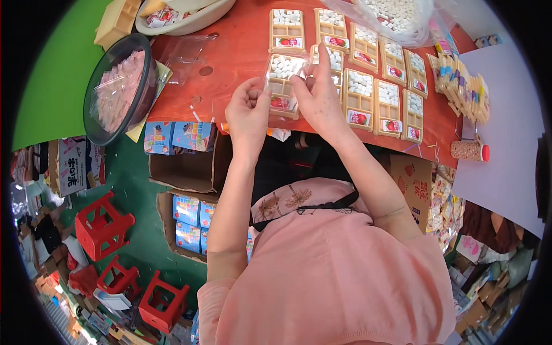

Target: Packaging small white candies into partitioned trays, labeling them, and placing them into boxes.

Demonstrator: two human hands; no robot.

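Note:
Between my hands, at the table's near edge, is a beige compartment tray [281,87] in a clear plastic sleeve. Small white marshmallow-like pieces fill its far section, and a red-and-white packet with a strawberry picture lies at its near end. My left hand [248,108] is closed on the left edge, fingers curled and thumb against the plastic. On the other side, my right hand [319,99] grips the right edge with its thumb while the index finger points up. Similar filled trays [360,95] stand in rows to the right, one partly hidden behind my right hand.
A dark round basin [92,118] of pink packets sits at the red table's [230,54] left. Behind it is a white basin [201,22]. Far right are a bag of white pieces [397,14] and bundled sticks [463,86]. Cartons [167,215] and red stools [103,224] stand below.

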